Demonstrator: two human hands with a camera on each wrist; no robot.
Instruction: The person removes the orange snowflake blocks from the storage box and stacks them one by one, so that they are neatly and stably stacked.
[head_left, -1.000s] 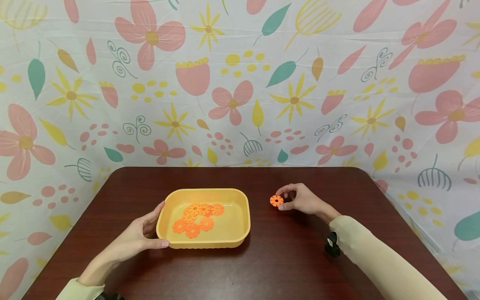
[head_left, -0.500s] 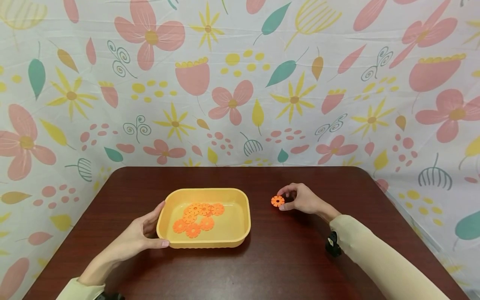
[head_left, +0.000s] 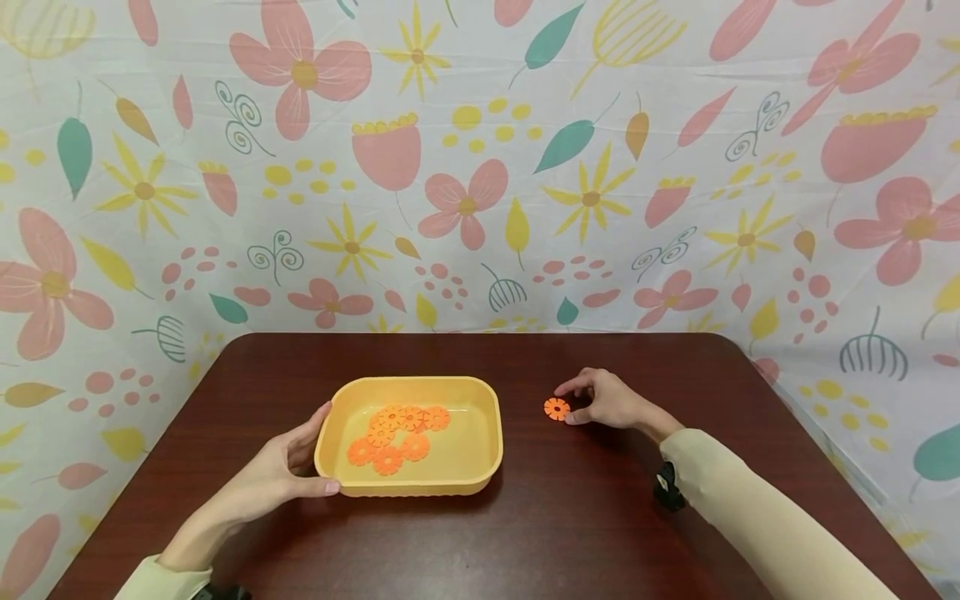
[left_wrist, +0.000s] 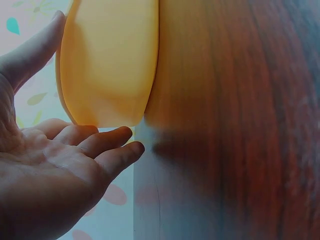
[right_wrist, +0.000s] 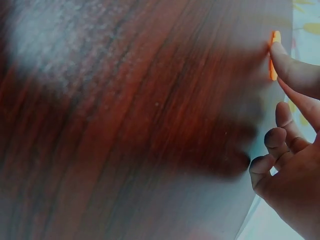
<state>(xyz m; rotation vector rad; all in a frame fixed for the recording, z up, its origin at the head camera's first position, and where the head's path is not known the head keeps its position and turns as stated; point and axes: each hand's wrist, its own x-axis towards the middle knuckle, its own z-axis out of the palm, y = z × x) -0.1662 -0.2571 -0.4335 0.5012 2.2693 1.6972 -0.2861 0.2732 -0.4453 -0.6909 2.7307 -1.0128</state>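
My left hand (head_left: 270, 471) grips the left end of a yellow plastic tub (head_left: 465, 492), its thumb on the near corner. In the left wrist view the fingers (left_wrist: 120, 155) reach under the tub's end (left_wrist: 110, 60). Several orange notched discs (head_left: 387, 460) lie in the tub, some overlapping. Right of the tub, my right hand (head_left: 611, 400) holds one orange interlocking disc (head_left: 557, 408) low over the table, index finger at its far edge and thumb at its near edge. In the right wrist view that disc (right_wrist: 274, 70) shows edge-on beside the thumb; the other fingers are bent loosely.
Both stand over a dark red-brown wooden table (head_left: 525, 542) with rounded far corners. Directly behind it hangs a white cloth (head_left: 480, 125) printed with flowers and leaves. A black band (head_left: 667, 487) sits on the right wrist.
The disc at my right hand has shifted slightly nearer and to the right, and the thumb has slid to its right edge. The left hand and tub have stayed in place.
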